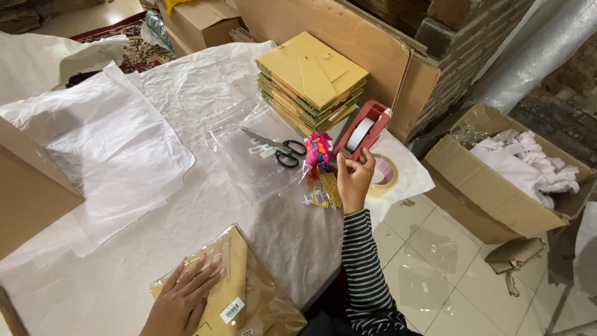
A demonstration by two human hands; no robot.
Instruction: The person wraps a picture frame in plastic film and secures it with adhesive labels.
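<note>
My left hand (183, 298) lies flat, fingers spread, on a yellow-brown envelope in a clear plastic bag (249, 298) at the table's near edge. My right hand (353, 177), in a striped sleeve, reaches out to a red tape dispenser (364, 127) and pinches the end of its white tape. Just left of that hand lie a colourful pink and orange bundle (318, 151), black-handled scissors (280, 149) and small yellow tags (326, 191).
A stack of yellow folded boxes (311, 78) stands behind the dispenser. White tissue sheets (106, 143) cover the table's left. A tape roll (385, 174) lies at the right edge. An open cardboard box with white fabric (516, 168) and a small bag (516, 255) sit on the tiled floor.
</note>
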